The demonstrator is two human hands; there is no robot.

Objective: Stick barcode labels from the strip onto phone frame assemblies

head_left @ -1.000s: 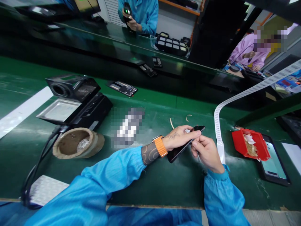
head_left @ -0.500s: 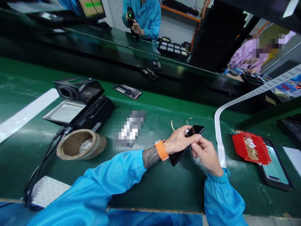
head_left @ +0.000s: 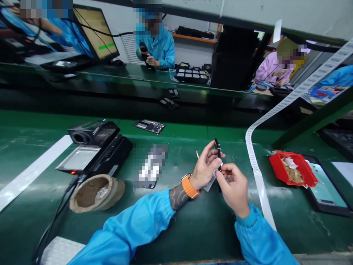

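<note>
A dark smartphone (head_left: 219, 156) is held up nearly edge-on in front of me. My left hand (head_left: 204, 167), with an orange watch band at the wrist, grips it from the left, fingers behind and thumb at the near side. My right hand (head_left: 235, 187) is closed in a pinch at the phone's lower edge, touching it; what lies between the fingertips is too small to make out. A piece of clear film (head_left: 210, 183) shows below the left thumb. Left of the hands, a partly blurred phone part (head_left: 153, 165) lies on the bench.
At left stand a black device (head_left: 104, 147) and a clay-coloured pot (head_left: 96, 193) with cables. An opened phone (head_left: 150, 126) lies farther back. To the right are a barcode-like strip (head_left: 250, 151), a red bin (head_left: 293, 169) of scraps and a tray-held phone (head_left: 328, 184). Co-workers sit beyond.
The phone has turned from lying slanted under my left hand to standing edge-on. Clear film now shows beside it. My view has tilted up, showing more of the far benches.
</note>
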